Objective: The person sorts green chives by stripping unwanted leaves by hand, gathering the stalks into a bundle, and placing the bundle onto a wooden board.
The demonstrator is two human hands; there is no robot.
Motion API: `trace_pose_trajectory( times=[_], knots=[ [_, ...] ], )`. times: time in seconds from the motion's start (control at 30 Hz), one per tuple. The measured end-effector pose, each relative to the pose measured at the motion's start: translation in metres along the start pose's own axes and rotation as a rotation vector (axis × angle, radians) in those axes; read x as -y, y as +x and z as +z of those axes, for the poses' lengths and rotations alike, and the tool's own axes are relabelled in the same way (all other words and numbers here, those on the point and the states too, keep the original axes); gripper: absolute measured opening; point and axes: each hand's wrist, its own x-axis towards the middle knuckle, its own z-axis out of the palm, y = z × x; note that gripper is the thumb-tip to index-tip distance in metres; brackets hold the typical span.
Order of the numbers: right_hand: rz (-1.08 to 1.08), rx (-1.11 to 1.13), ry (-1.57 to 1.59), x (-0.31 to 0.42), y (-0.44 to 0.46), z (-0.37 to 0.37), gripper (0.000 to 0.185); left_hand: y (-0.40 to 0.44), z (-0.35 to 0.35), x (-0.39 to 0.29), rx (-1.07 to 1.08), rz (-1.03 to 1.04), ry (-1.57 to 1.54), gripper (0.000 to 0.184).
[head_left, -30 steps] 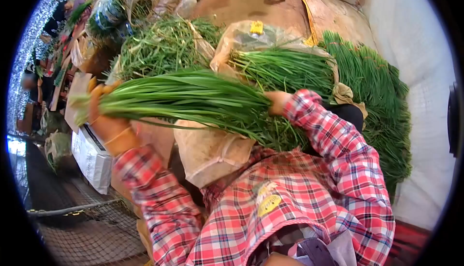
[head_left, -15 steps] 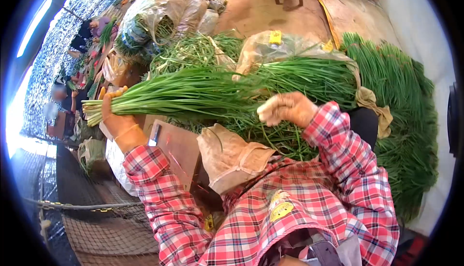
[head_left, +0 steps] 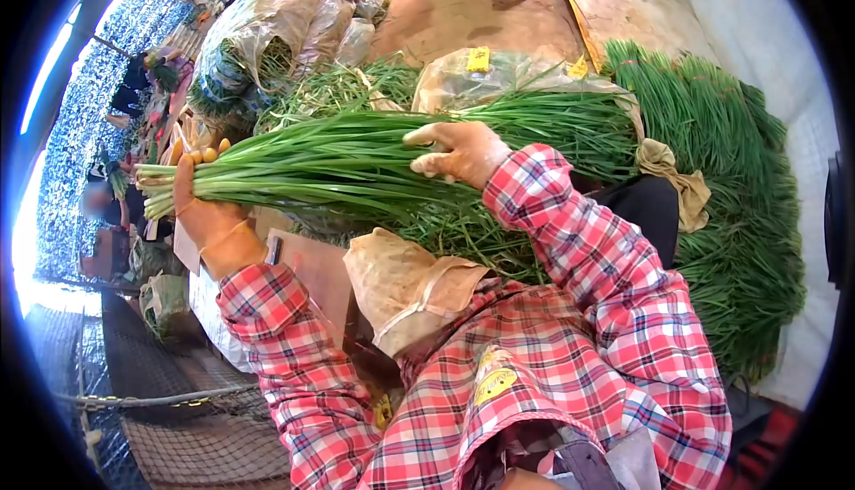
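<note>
Red-and-white plaid shirt (head_left: 552, 356), green leaves (head_left: 329, 156), yellow tag (head_left: 478, 60), tan cloth (head_left: 681, 183)

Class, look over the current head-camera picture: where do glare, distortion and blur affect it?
Head view: black rim and curved edges suggest a wide lens; glare whites out the far left, beside the speckled sheeting; a smudge blurs one spot there; the held green bunch is brightly lit, its stalks distinct.

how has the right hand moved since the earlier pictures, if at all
Yes. Judged against the yellow tag, the right hand has shifted leftward and up the picture, ending closer to the tag.
</note>
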Motion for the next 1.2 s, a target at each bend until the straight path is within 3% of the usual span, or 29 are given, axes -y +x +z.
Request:
trace_pose_trajectory(
  times=[0.03,0.07,0.1,0.17,0.2,0.23,0.3,0.33,0.37,0.43,0.5,0.6,0.67,0.7,0.77,0.8,0.83,0.87,0.9,0.93,1.03,1.1,1.2],
  knots=[
    [-0.006,0.039,0.101,0.003,0.002,0.005,0.039,-0.001,0.001,0.003,0.000,-0.006,0.002,0.020],
    [-0.074,0.012,-0.068,0.001,0.006,0.009,0.027,-0.004,0.003,0.006,0.011,-0.006,0.008,0.021],
    [-0.070,0.007,-0.067,0.004,0.005,0.004,0.027,-0.007,0.009,0.008,0.024,-0.005,0.012,0.022],
    [-0.054,-0.081,0.329,0.009,0.005,-0.011,0.026,-0.004,0.002,0.010,0.015,-0.012,-0.002,0.021],
    [-0.073,-0.323,0.481,-0.005,0.009,-0.022,0.025,-0.003,-0.006,0.010,0.017,-0.023,-0.059,0.021],
    [-0.196,-0.314,0.693,-0.016,-0.003,-0.037,0.028,-0.001,-0.016,0.008,0.018,-0.031,-0.115,0.021],
    [-0.182,-0.009,0.073,-0.019,-0.019,-0.037,0.033,0.004,-0.040,0.009,-0.022,-0.092,-0.157,0.021],
    [-0.095,0.135,0.101,-0.008,-0.026,-0.030,0.035,0.003,-0.040,0.011,-0.013,-0.080,-0.163,0.020],
    [-0.276,0.043,-0.028,-0.016,-0.018,-0.012,0.034,0.002,-0.039,0.012,-0.005,-0.067,-0.173,0.020],
    [-0.440,-0.060,-0.533,-0.010,-0.007,0.015,0.037,0.005,-0.040,0.017,0.089,-0.054,-0.175,0.021],
    [-0.057,0.269,-1.133,-0.001,0.004,0.040,0.031,0.005,-0.038,0.016,0.029,-0.036,-0.095,0.021],
    [0.166,0.751,-1.153,-0.126,0.000,0.030,0.024,-0.008,-0.034,-0.013,-0.051,0.036,-0.122,0.022],
    [0.346,0.913,-1.004,-0.206,-0.020,-0.004,0.023,0.012,-0.076,-0.027,0.017,0.059,-0.123,0.025],
    [0.381,0.916,-0.957,-0.214,-0.027,-0.018,0.024,0.018,-0.095,-0.030,0.076,0.075,-0.121,0.026],
    [0.412,0.700,-0.929,-0.080,-0.040,-0.040,0.026,0.019,-0.107,-0.030,0.051,0.094,-0.098,0.025],
    [0.527,0.516,-0.891,-0.056,-0.035,-0.046,0.030,0.021,-0.109,-0.030,0.031,0.112,-0.085,0.025],
    [0.417,0.403,-0.892,-0.044,-0.032,-0.056,0.033,0.021,-0.111,-0.029,0.033,0.113,-0.081,0.025],
    [0.269,0.124,-0.835,-0.033,-0.034,-0.058,0.029,0.020,-0.113,-0.027,-0.005,0.112,-0.085,0.025],
    [0.077,-0.089,-0.523,-0.033,-0.030,-0.057,0.022,0.019,-0.116,-0.025,-0.045,0.110,-0.092,0.025],
    [-0.353,-0.187,-0.371,-0.032,-0.026,-0.058,0.021,0.020,-0.119,-0.024,-0.028,0.096,-0.112,0.026],
    [-0.356,-0.015,0.134,0.001,-0.019,-0.024,0.010,0.018,-0.117,-0.020,-0.033,0.104,-0.098,0.026],
    [-0.159,0.018,-0.346,0.004,0.000,0.001,0.028,0.012,-0.108,-0.017,-0.021,0.081,-0.102,0.027],
    [-0.136,0.011,-0.624,-0.006,0.022,0.022,0.032,0.010,-0.105,-0.014,0.034,0.054,-0.121,0.027]
  ],
)
